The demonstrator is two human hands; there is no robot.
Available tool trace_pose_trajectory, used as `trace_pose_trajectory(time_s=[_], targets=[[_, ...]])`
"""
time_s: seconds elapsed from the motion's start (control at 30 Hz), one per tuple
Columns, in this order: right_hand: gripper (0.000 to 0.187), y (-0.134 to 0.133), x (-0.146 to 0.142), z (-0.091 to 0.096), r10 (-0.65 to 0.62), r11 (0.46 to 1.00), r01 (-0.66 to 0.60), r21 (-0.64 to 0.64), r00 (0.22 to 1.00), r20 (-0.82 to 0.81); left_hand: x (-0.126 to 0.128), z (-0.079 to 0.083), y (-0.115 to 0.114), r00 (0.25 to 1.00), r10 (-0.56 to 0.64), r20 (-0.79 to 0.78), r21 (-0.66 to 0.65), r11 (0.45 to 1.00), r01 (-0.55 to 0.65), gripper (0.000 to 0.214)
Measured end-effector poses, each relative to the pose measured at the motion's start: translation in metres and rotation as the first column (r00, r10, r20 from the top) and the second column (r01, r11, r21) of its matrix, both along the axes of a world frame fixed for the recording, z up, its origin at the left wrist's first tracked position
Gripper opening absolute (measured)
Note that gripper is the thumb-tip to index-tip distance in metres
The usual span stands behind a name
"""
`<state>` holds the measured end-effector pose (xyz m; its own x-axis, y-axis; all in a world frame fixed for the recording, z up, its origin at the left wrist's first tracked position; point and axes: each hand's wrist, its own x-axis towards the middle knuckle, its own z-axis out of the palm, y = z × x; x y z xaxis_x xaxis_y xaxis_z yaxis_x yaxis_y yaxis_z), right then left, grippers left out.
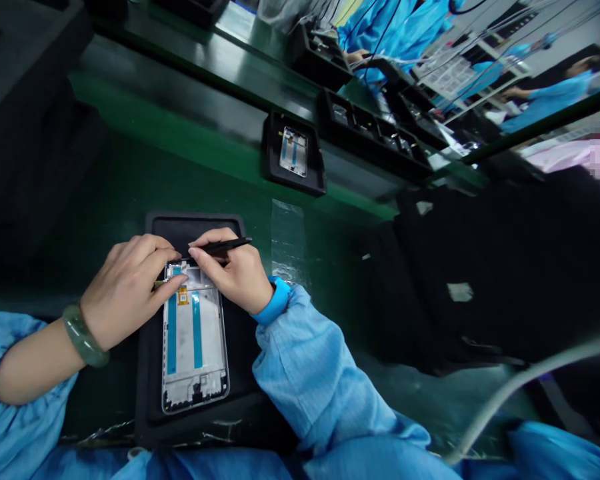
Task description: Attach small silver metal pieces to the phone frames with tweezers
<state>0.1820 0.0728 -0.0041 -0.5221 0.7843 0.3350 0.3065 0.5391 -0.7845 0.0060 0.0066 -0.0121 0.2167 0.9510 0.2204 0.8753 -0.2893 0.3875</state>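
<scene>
Two hands over phone frame (195, 337) on black tray (195, 228) | right hand (233, 273) pinching what look like black tweezers (225, 246) | left hand (127, 290) curled, gripping frame's edge

Bright light fell on the phone frame (195, 340); wide-angle distortion bowed the picture's edges; the far right was pixelated.

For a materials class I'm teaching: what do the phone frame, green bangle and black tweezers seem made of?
The phone frame looks like metal, given its bright silvery rim. The green bangle looks like polished jade or glass: glossy, mottled. The black tweezers in the right hand look matte, coated metal or plastic; the look can't settle which.
</scene>
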Motion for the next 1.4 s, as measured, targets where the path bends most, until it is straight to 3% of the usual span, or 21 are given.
trace_pose_trajectory(time_s=[0.23, 0.4, 0.5, 0.63, 0.73, 0.9, 0.97, 1.07, 1.13, 1.2, 1.3, 1.4], targets=[[0.009, 0.001, 0.003, 0.000, -0.055, 0.998, 0.053, -0.031, 0.996, -0.068, 0.000, 0.000, 0.000, 1.000, -0.006, 0.003, -0.002, 1.000, 0.006, 0.029], [0.007, -0.001, 0.002, -0.002, 0.032, 0.993, -0.032, 0.114, 0.999, 0.006, 0.000, 0.000, 0.000, 1.000, 0.005, -0.009, -0.019, 1.000, -0.005, 0.029], [0.008, -0.001, 0.002, -0.003, 0.015, 0.989, -0.014, 0.150, 1.000, -0.006, 0.000, 0.001, 0.000, 1.000, 0.004, -0.011, -0.009, 1.000, -0.004, 0.029], [0.009, 0.001, 0.004, -0.001, -0.063, 0.998, 0.066, 0.021, 0.992, -0.105, 0.000, 0.000, 0.000, 1.000, -0.002, 0.002, 0.002, 1.000, 0.002, 0.029], [0.010, 0.004, 0.003, 0.000, -0.017, 0.998, 0.011, -0.060, 0.996, -0.089, 0.000, -0.001, 0.000, 1.000, 0.010, 0.009, 0.007, 1.000, -0.010, 0.029], [0.011, 0.005, -0.001, -0.002, 0.043, 0.997, -0.045, -0.056, 0.998, -0.045, 0.002, -0.002, -0.001, 1.000, 0.019, -0.006, 0.005, 1.000, -0.018, 0.031], [0.014, 0.006, 0.000, -0.003, -0.014, 0.999, 0.007, -0.051, 0.991, -0.132, 0.002, -0.001, -0.001, 1.000, 0.017, -0.012, 0.002, 1.000, -0.017, 0.030], [0.014, 0.011, 0.010, 0.001, -0.208, 0.973, 0.221, 0.059, 0.962, -0.179, 0.001, -0.001, -0.001, 1.000, 0.012, -0.011, 0.004, 1.000, -0.012, 0.029], [0.015, 0.014, 0.019, 0.006, -0.265, 0.938, 0.259, 0.230, 0.964, -0.006, 0.001, -0.002, -0.001, 1.000, 0.010, -0.010, 0.008, 1.000, -0.010, 0.029], [0.018, 0.018, 0.027, 0.009, -0.238, 0.929, 0.130, 0.347, 0.927, 0.290, 0.001, -0.003, -0.001, 1.000, 0.010, -0.009, 0.012, 1.000, -0.010, 0.028], [0.025, 0.024, 0.033, 0.008, -0.176, 0.949, -0.029, 0.313, 0.778, 0.603, 0.000, -0.003, -0.002, 1.000, 0.004, -0.007, 0.018, 1.000, -0.004, 0.029], [0.026, 0.029, 0.032, 0.004, -0.185, 0.960, -0.010, 0.279, 0.722, 0.666, 0.000, -0.003, -0.003, 1.000, -0.008, 0.003, 0.026, 1.000, 0.008, 0.029]])
